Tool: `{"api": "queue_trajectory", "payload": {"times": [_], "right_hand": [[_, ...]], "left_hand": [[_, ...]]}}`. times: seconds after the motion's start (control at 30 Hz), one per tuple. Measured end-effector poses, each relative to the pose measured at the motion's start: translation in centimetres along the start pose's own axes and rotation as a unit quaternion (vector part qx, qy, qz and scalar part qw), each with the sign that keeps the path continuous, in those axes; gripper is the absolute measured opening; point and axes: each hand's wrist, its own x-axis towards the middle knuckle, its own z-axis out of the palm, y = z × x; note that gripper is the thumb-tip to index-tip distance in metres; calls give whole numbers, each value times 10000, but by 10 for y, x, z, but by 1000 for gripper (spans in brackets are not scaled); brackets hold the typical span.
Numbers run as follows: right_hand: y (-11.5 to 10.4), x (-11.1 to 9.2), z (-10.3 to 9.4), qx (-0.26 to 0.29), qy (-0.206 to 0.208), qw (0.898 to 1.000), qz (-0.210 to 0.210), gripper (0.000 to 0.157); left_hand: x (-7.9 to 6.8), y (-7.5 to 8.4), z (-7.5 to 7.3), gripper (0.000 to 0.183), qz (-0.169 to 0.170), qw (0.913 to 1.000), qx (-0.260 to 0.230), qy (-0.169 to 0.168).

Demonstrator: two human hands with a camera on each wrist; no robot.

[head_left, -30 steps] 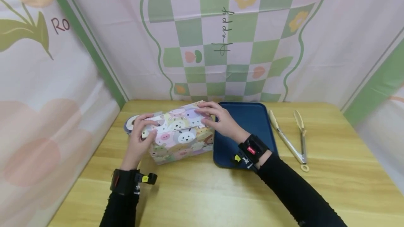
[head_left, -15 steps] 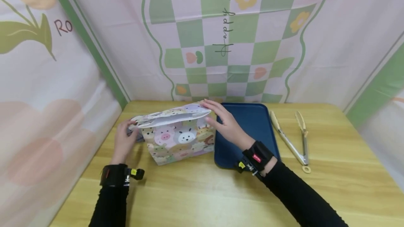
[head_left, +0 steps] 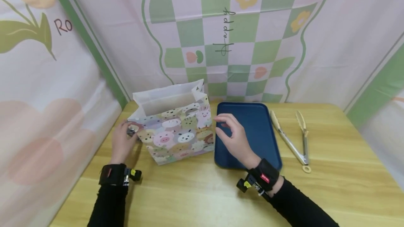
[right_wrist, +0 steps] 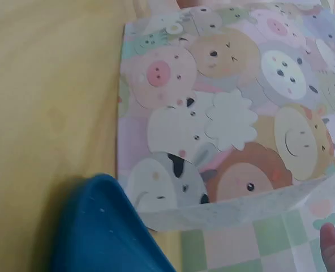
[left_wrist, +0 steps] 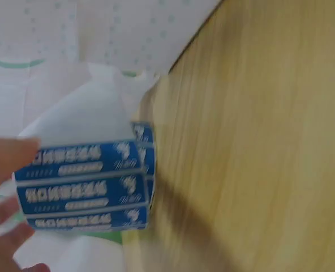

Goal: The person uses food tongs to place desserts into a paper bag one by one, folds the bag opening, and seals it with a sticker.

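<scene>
A paper bag [head_left: 178,132] with cartoon animal faces stands upright at the left of the table, its white-lined mouth unfolded. Beside its left edge, my left hand [head_left: 121,143] has its fingers at a roll of blue labels [left_wrist: 82,184] with white lettering. One finger lies over the roll's upper edge in the left wrist view, with others behind its left side. The bag partly hides the roll in the head view. My right hand [head_left: 235,137] hovers over the tray's left part, apart from the bag, fingers loosely bent around nothing. Its fingertips [right_wrist: 330,249] show at the right wrist view's edge.
A dark blue tray [head_left: 255,132] lies just right of the bag. Metal tongs [head_left: 291,144] with cream tips lie spread farther right on the wooden table [head_left: 189,195]. A printed cloth [head_left: 240,59] hangs behind the table's back edge.
The bag's folded top has risen, and its mouth is now open. My left hand has moved left from the bag to the roll. My right hand has left the bag and drawn back rightward.
</scene>
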Motion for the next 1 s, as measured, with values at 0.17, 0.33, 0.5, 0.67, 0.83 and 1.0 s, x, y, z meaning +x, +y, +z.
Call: {"api": "queue_trajectory", "payload": {"times": [0.17, 0.33, 0.5, 0.67, 0.83, 1.0], "right_hand": [[-2, -12, 8, -72, -21, 9999, 69, 29], [-2, -21, 18, -107, 66, 9989, 454, 24], [16, -31, 27, -203, -279, 9954, 889, 12], [27, -38, 37, -159, -1275, 9892, 711, 14], [24, -41, 47, 23, -2150, 9747, 610, 15], [16, -41, 57, 29, -2472, 9677, 495, 15]], "left_hand": [[1, -7, -1, 31, 730, 9918, 940, -458], [1, -12, -3, 22, 899, 9823, 1574, -467], [-4, -14, -6, 30, 1096, 9810, 1575, -285], [-24, -12, -20, 33, 762, 9924, 593, -756], [-49, -5, -42, 37, 24, 9852, 37, -1715], [-75, 7, -54, 37, 92, 9834, 41, -1812]]}}
